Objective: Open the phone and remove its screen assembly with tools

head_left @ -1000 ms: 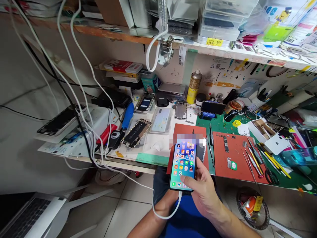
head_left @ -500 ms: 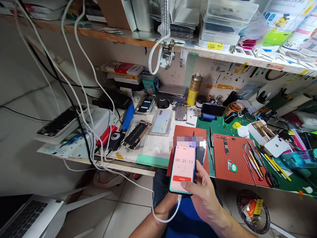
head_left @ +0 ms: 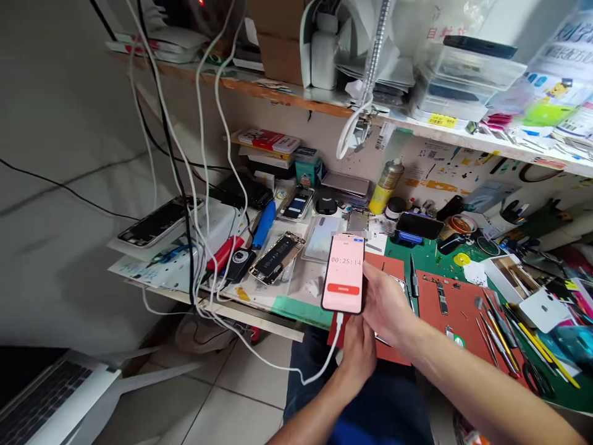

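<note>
In my right hand is a smartphone, gripped by its right edge and tilted up toward me. Its lit pink screen shows a running timer and a red button. A white charging cable plugs into the bottom end. My left hand is just below the phone, over the front of the red mat. Its fingertips are hidden behind the phone and the right hand, so what they touch does not show. Part of another phone's edge shows on the mat behind my right hand.
An opened phone with its battery exposed lies left of the mat. A second red mat holds a small board, with tweezers and scissors to its right. White cables hang at the left. A shelf runs above the bench.
The held phone has moved up and farther over the bench, and its timer has advanced by one second. My right thumb has left the screen. My left hand has come into view below the phone.
</note>
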The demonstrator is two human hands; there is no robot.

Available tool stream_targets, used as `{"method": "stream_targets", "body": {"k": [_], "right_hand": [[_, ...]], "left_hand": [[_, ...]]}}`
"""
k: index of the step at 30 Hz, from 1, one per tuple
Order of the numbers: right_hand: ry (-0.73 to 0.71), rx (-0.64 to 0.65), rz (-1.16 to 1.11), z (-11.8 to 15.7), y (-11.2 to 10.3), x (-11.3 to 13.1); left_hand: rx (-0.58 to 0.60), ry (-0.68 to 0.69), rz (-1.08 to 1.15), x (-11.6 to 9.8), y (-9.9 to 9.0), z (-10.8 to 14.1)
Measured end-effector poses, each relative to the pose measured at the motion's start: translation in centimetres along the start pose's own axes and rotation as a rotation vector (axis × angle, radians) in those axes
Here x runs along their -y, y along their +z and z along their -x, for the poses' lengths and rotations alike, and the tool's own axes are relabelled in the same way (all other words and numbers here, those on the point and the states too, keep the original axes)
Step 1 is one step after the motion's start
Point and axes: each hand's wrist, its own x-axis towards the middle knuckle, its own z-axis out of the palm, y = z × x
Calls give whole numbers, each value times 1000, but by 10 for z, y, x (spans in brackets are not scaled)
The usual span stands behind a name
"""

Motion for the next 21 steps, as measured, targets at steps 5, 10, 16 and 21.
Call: {"method": "stream_targets", "body": {"k": [5, 10, 16, 21], "right_hand": [[3, -83, 105, -84, 24, 8], [19, -152, 168, -148, 38, 2], [17, -207, 278, -177, 45, -3], [39, -235, 413, -176, 41, 14]], "left_hand": [[65, -22, -112, -1, 1, 0], [148, -58, -227, -7, -1, 1], [165, -76, -209, -8, -4, -2], [163, -77, -224, -6, -4, -1]]}}
